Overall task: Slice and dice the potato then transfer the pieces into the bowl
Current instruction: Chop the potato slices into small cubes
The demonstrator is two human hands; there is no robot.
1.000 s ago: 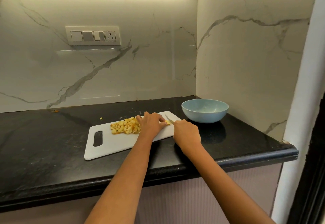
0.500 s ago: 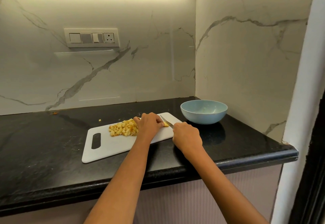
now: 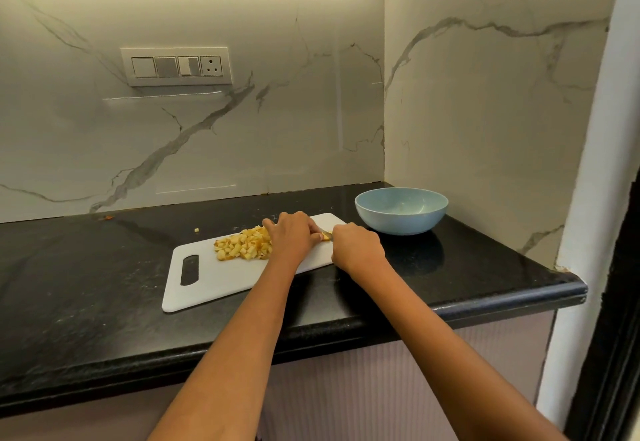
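A: Where is the potato?

B: Mostly diced. The dice (image 3: 244, 248) lie heaped on the far middle of the board (image 3: 221, 278). One last piece (image 3: 325, 237) sits right of the heap, between the two hands.

A: And the hands?

B: The left hand (image 3: 292, 238) rests over that piece with its fingers curled down on it, touching the heap's right side. The right hand (image 3: 358, 246) is closed in a fist just beside it; only a sliver of knife (image 3: 327, 232) shows, so the handle is hidden inside the grip.

A: Edges?

B: The board lies slanted on the black desk (image 3: 86, 284), handle hole at its near left, its far right corner just beside the bowl (image 3: 401, 211). The bowl stands right of the board, near the side wall (image 3: 485, 111). The board's near left half is bare white. The desk's rounded front edge runs near the board's near corner.

A: Anything else about?

B: One stray cube (image 3: 196, 230) on the desk beyond the board, an orange scrap (image 3: 109, 218) by the back wall, and a switch plate (image 3: 176, 66) up on it.
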